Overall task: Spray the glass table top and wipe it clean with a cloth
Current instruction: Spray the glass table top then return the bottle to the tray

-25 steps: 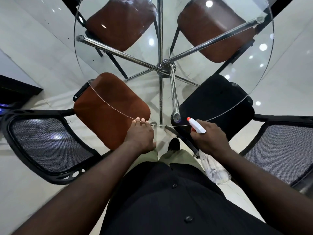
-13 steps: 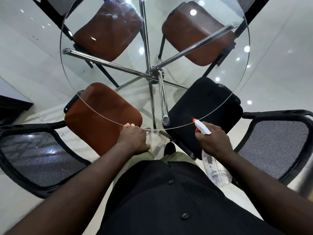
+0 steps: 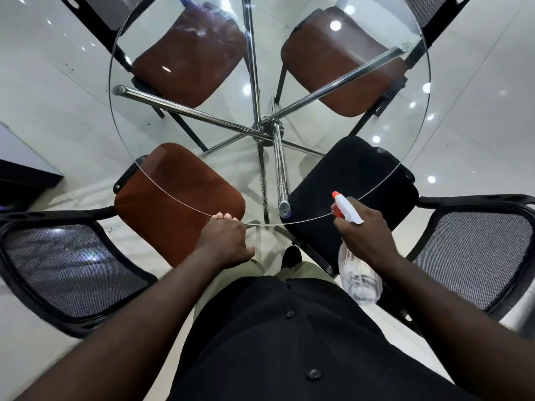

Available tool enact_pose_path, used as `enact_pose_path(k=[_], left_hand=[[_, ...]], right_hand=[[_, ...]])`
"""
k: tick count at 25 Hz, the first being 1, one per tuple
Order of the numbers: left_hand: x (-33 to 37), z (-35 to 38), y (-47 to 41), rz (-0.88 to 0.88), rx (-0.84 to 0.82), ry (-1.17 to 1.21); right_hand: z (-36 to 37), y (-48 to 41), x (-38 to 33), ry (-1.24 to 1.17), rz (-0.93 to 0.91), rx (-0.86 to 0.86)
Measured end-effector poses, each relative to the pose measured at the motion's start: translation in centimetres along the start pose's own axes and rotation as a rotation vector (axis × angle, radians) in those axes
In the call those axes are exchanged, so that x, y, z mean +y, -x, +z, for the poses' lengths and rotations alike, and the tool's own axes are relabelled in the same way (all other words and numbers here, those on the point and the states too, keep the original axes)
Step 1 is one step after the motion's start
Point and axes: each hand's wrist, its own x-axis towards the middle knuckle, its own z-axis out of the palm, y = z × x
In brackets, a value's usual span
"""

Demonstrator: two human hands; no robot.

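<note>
The round glass table top lies in front of me, with chrome bars visible through it. My left hand sits at the near rim with its fingertips resting on the glass edge and its thumb off to the right. My right hand grips a clear spray bottle by the neck. The bottle's white head and orange nozzle point up and left, just over the near right rim of the glass.
A chrome frame hub sits under the centre. Brown chair seats and a black seat are tucked under the glass. Black mesh chair backs stand at my left and right. Glossy white floor lies all around.
My right hand has raised the bottle a little, bringing the nozzle over the glass rim. My left hand stays on the near edge. My view has shifted slightly.
</note>
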Motion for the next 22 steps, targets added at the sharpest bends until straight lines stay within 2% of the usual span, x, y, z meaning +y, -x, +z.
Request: enact_pose_path(k=[2, 5, 6, 7, 11, 22], left_hand=[[-0.6, 0.4, 0.2, -0.044, 0.059, 0.125], [-2.1, 2.5, 0.9, -0.147, 0.306, 0.431], [-2.8, 3.1, 1.1, -0.186, 0.358, 0.45], [-3.6, 3.8, 1.3, -0.219, 0.358, 0.421], [-5.9, 5.4, 1.7, -0.244, 0.15, 0.357], [-9.8, 4.0, 0.5, -0.055, 0.013, 0.171]], right_hand=[[0.4, -0.6, -0.8, 0.046, -0.09, -0.007], [0.9, -1.6, -2.3, 0.028, -0.134, -0.009], [1.0, -1.9, -3.0, 0.015, -0.121, -0.006], [1.2, -2.4, -3.5, 0.01, -0.103, 0.0], [2.2, -3.7, -5.4, 0.043, -0.075, -0.017], [5.6, -4.7, -10.9, 0.046, -0.106, -0.043]])
